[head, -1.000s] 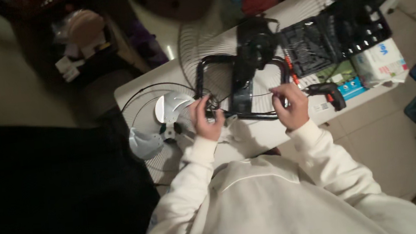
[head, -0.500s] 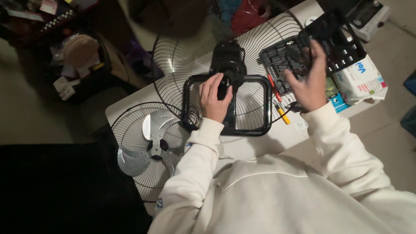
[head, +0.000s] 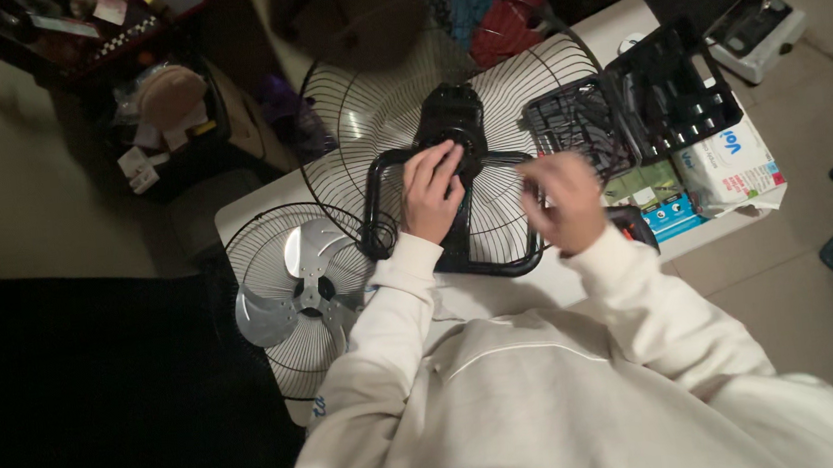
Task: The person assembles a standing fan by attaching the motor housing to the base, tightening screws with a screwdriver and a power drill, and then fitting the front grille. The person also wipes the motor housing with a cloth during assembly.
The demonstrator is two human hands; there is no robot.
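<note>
A black fan motor [head: 453,112] sits in a black tubular frame [head: 376,197] that lies over a round wire grille [head: 533,78] on the white table [head: 239,211]. My left hand [head: 432,192] grips the lower part of the motor, fingers spread over its housing. Blurred by motion, my right hand [head: 560,201] hovers over the frame's right side with its fingers curled. Whether it holds anything small is unclear.
A second grille with silver fan blades [head: 292,275] lies at the table's left end. An open black tool case [head: 641,99], a tissue pack [head: 735,164], a blue box [head: 674,213] and a dark drill [head: 637,225] crowd the right end. Clutter fills the floor behind.
My right hand came back from the tool case, down and left to the frame's right side. My left hand went up from the frame's near bar to the motor and stays there.
</note>
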